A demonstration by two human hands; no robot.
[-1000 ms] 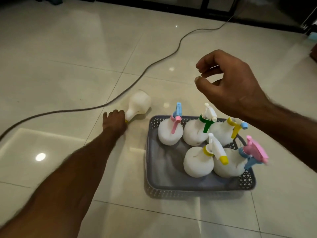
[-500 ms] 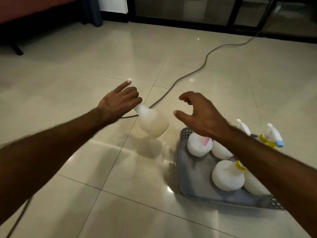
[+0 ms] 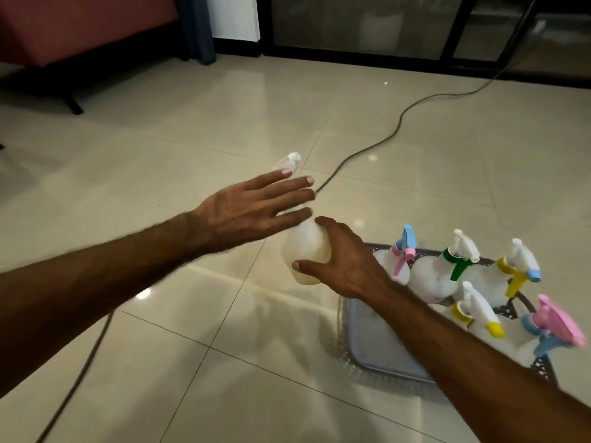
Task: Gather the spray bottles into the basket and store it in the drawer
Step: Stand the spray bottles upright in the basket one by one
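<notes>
the glossy beige tiled floor [image 3: 192, 330] carries everything here, and the grey perforated plastic basket [image 3: 361, 346] sitting on it is the landmark. inside the basket stand five white bulb-shaped spray bottles: one with a blue-and-pink trigger head [image 3: 403, 251] at its far left corner, one with a green collar [image 3: 458, 260] to the right of that, one with a yellow trigger and blue nozzle [image 3: 518, 266] further right, one with a yellow collar and yellow tip [image 3: 476, 311] nearer the camera, and one with a pink-and-blue head [image 3: 555, 327] at the basket's near right side. so most of the gathering looks done — the sixth bottle, a translucent white one with a clear white trigger head [image 3: 308, 251], is in the air just left of the basket's far left corner, tilted with its nozzle pointing away from the basket. its body is cloudy and pale, smooth and rounded, and whether it holds liquid cannot be told. the right hand [image 3: 345, 263] cups the bulb, thumb and fingers curled round it; the left hand [image 3: 249, 212], on the far side from the basket, lies flat with fingers straight over the neck, touching or just above it. left to do, by my reading: set this bottle in the basket's free near-left space, then carry the basket to a drawer, which is not in view. a dark cable [image 3: 377, 145] trails across the floor beyond the basket.
</notes>
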